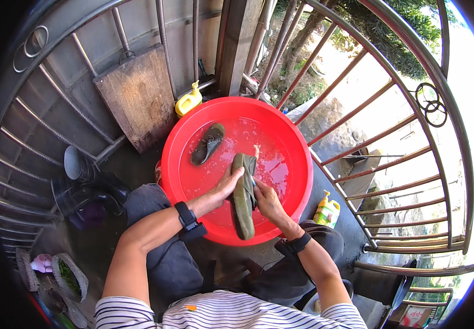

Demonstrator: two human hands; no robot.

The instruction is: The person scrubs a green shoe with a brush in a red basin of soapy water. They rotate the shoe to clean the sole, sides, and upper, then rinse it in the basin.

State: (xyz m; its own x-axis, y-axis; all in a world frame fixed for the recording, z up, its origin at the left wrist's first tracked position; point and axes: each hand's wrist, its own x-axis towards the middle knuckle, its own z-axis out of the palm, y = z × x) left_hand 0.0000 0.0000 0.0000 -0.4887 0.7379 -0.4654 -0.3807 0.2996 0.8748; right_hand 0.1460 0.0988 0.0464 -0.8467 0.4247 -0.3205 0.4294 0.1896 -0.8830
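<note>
A big red basin (297,164) with shallow water stands between my knees. My left hand (227,185) grips an olive-green shoe (243,200) held sole-up over the basin's near side. My right hand (267,200) is closed on a small brush with a blue bit showing, pressed against the shoe's right edge. A second dark shoe (207,143) lies in the water at the basin's far left. Both wrists wear black bands.
A yellow jug (188,100) stands behind the basin, beside a wooden board (138,96) leaning on the metal railing. A yellow-green bottle (327,211) stands right of the basin. Dark buckets (80,186) sit at left. Curved metal bars (357,109) fence the right side.
</note>
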